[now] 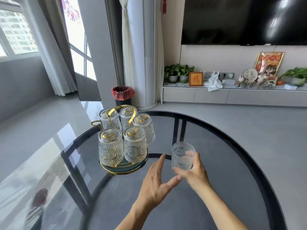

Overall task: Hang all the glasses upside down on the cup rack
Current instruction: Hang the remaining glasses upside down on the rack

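A gold cup rack (pixel 116 112) on a round dark base stands at the left of the glass table (pixel 216 138). Several ribbed clear glasses (pixel 111 146) hang upside down on its arms. One gold arm (pixel 95 123) at the rack's back left is bare. My right hand (pixel 195 173) is closed around one more ribbed glass (pixel 181 154), held upright just right of the rack. My left hand (pixel 155 181) is open beside it, fingers spread, with its thumb near the base of the glass.
A bin with a red bag (pixel 123 95) stands on the floor beyond the table, next to a white column. A low TV cabinet (pixel 232 97) with plants and frames runs along the far wall. The table's dark rim curves round to the right.
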A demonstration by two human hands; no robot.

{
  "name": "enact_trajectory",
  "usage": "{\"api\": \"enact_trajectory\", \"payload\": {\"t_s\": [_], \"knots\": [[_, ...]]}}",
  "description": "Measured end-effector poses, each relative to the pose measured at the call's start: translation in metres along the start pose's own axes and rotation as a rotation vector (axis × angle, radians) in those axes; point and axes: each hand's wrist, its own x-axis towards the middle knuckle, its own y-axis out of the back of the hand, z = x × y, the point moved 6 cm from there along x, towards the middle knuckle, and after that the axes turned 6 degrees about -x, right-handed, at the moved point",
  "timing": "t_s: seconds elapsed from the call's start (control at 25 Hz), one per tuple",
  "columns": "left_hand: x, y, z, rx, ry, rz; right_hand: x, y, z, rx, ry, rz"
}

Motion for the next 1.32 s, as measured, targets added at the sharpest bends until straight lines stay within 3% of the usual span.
{"api": "enact_trajectory", "payload": {"t_s": [0.16, 0.28, 0.4, 0.52, 0.64, 0.76, 0.92, 1.04, 1.16, 1.32], "knots": [[-0.031, 0.000, 0.021, -0.238, -0.001, 0.059, -0.053, -0.006, -0.025, -0.111, 0.093, -0.015], [-0.047, 0.041, 0.050, -0.360, -0.054, 0.335, -0.075, -0.013, -0.071, -0.212, 0.262, -0.030], [-0.060, 0.100, 0.091, -0.455, -0.142, 0.490, -0.085, -0.020, -0.124, 0.049, 0.317, -0.108], [-0.062, 0.148, 0.109, -0.706, -0.131, 0.516, -0.095, -0.034, -0.169, 0.417, 0.312, -0.279], [-0.059, 0.175, 0.104, -0.901, -0.104, 0.482, -0.106, -0.059, -0.193, 0.538, 0.301, -0.385], [-0.055, 0.192, 0.087, -0.980, -0.093, 0.412, -0.106, -0.073, -0.213, 0.558, 0.321, -0.368], [-0.055, 0.222, 0.040, -0.984, -0.060, 0.544, -0.083, -0.076, -0.271, 0.346, 0.437, -0.238], [-0.062, 0.243, -0.003, -0.778, 0.003, 0.687, -0.057, -0.085, -0.320, -0.078, 0.586, -0.078], [-0.070, 0.250, -0.043, -0.592, 0.046, 0.716, -0.043, -0.113, -0.348, -0.506, 0.671, -0.078], [-0.064, 0.248, -0.061, -0.512, 0.042, 0.708, -0.028, -0.142, -0.354, -0.680, 0.666, -0.096]]}}
